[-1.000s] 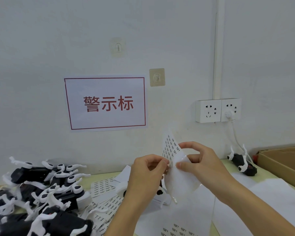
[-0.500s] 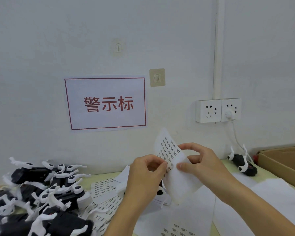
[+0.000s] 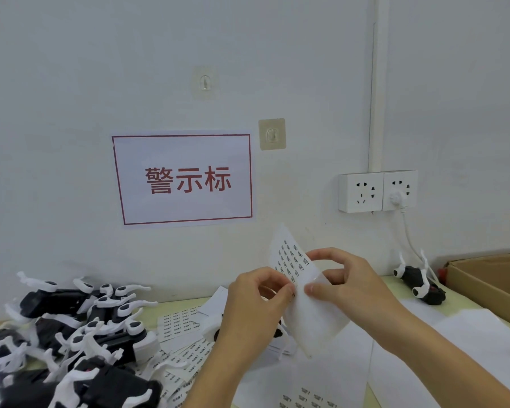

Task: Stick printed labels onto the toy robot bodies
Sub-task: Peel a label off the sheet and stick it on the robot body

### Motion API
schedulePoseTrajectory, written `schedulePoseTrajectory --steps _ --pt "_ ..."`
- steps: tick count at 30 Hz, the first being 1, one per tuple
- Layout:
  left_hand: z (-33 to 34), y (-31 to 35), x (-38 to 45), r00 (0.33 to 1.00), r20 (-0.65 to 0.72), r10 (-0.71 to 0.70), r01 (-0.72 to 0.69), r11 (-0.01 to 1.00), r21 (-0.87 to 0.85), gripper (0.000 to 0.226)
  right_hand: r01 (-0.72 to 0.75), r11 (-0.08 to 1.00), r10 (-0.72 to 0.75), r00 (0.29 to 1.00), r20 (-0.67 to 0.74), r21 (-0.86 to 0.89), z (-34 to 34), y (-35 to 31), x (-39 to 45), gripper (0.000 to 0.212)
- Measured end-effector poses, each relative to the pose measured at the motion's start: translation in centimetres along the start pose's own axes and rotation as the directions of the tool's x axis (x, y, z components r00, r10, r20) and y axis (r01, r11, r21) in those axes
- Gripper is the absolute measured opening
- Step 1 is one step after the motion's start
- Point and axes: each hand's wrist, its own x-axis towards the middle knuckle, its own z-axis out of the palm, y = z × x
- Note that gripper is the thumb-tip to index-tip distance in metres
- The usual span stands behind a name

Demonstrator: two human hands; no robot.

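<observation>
Two hands raise a thin white label sheet [image 3: 304, 295]: right hand [image 3: 348, 287] pinches its edge, left hand [image 3: 256, 301] nips at one label; paper looks light and floppy, best held near the peel; black-and-white plastic toy robots [image 3: 71, 334] lie left of the hands

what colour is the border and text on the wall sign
Red, on a white sign; it shows clearly in the head view, the only one.
</observation>
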Motion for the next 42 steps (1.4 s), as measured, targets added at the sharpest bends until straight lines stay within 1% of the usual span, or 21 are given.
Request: schedulePoseTrajectory --steps 5,9,12,15,19,20,21,23,24,25,26,27,28,29,30,31,33,35,39,42 --pt "0.0 0.0 0.1 0.997 -0.015 -0.069 0.067 0.993 -0.094 0.017 -0.002 1.000 0.002 1.000 0.004 -0.011 -0.1 0.0 0.0 0.042" --pt "-0.1 -0.2 0.3 0.991 -0.090 -0.102 0.088 0.984 -0.153 0.017 -0.023 0.999 0.022 0.999 -0.026 -0.029 -0.5 0.0 0.2 0.040" --pt "-0.2 -0.2 0.4 0.986 -0.119 -0.113 0.092 0.981 -0.168 0.016 -0.075 0.996 0.073 0.996 -0.044 -0.050 -1.0 0.4 0.5 0.040" --pt "0.0 -0.1 0.3 0.986 -0.111 -0.126 0.104 0.977 -0.183 0.016 -0.143 0.985 0.139 0.989 -0.050 -0.094 -1.6 1.3 1.0 0.039" --pt "0.0 -0.2 0.3 0.985 -0.110 -0.136 0.112 0.973 -0.201 0.017 -0.224 0.949 0.204 0.973 -0.108 -0.222 -2.1 2.5 1.3 0.039" --pt "0.0 -0.2 0.4 0.984 -0.113 -0.136 0.111 0.973 -0.204 0.017 -0.248 0.927 0.219 0.967 -0.131 -0.282 -2.3 2.8 1.4 0.040" --pt "0.0 -0.2 0.3 0.984 -0.117 -0.135 0.109 0.973 -0.204 0.017 -0.276 0.878 0.236 0.961 -0.148 -0.391 -2.4 2.9 1.5 0.041" --pt "0.0 -0.2 0.3 0.983 -0.131 -0.132 0.105 0.974 -0.199 0.018 -0.290 0.688 0.221 0.957 -0.189 -0.665 -2.6 2.6 1.3 0.046" --pt "0.1 -0.2 0.3 0.981 -0.141 -0.131 0.102 0.975 -0.196 0.018 -0.279 0.632 0.180 0.960 -0.213 -0.724 -2.6 2.3 1.2 0.047" --pt "0.2 -0.2 0.4 0.980 -0.154 -0.129 0.098 0.977 -0.191 0.018 -0.258 0.645 0.133 0.965 -0.226 -0.719 -2.6 2.0 1.2 0.047" --pt "0.2 -0.2 0.4 0.977 -0.170 -0.126 0.094 0.978 -0.186 0.018 -0.213 0.716 0.090 0.973 -0.214 -0.665 -2.7 1.6 1.1 0.045" --pt "0.3 -0.2 0.3 0.974 -0.189 -0.124 0.089 0.979 -0.182 0.018 -0.145 0.820 0.058 0.984 -0.171 -0.554 -2.7 1.2 1.0 0.040" --pt "0.3 -0.2 0.3 0.970 -0.212 -0.121 0.083 0.980 -0.178 0.018 -0.088 0.908 0.052 0.994 -0.099 -0.410 -2.7 0.5 0.8 0.033" --pt "0.4 -0.3 0.3 0.964 -0.237 -0.118 0.077 0.982 -0.175 0.018 -0.054 0.961 0.055 0.998 -0.003 -0.270 -2.4 -0.3 0.4 0.029" --pt "0.4 -0.3 0.2 0.959 -0.261 -0.113 0.069 0.983 -0.169 0.018 -0.027 0.984 0.045 0.994 0.096 -0.177 -2.2 -1.2 -0.1 0.028" --pt "0.4 -0.3 0.2 0.954 -0.281 -0.106 0.061 0.985 -0.162 0.018 0.010 0.991 0.014 0.984 0.179 -0.132 -1.9 -1.9 -0.5 0.030" --pt "0.4 -0.2 0.1 0.948 -0.306 -0.090 0.045 0.987 -0.154 0.018 0.086 0.987 -0.047 0.963 0.265 -0.138 -1.2 -2.9 -1.2 0.035" --pt "0.4 -0.2 0.1 0.946 -0.317 -0.073 0.029 0.989 -0.143 0.019 0.111 0.982 -0.060 0.952 0.299 -0.155 -0.5 -3.3 -1.6 0.041" --pt "0.6 0.1 0.0 0.946 -0.321 -0.040 -0.005 0.990 -0.138 0.020 0.116 0.986 -0.068 0.937 0.344 -0.121 0.6 -3.2 -2.0 0.052" --pt "0.8 0.2 -0.1 0.951 -0.307 -0.015 -0.029 0.990 -0.136 0.018 0.123 0.989 -0.084 0.923 0.375 -0.081 0.9 -3.3 -2.0 0.054"
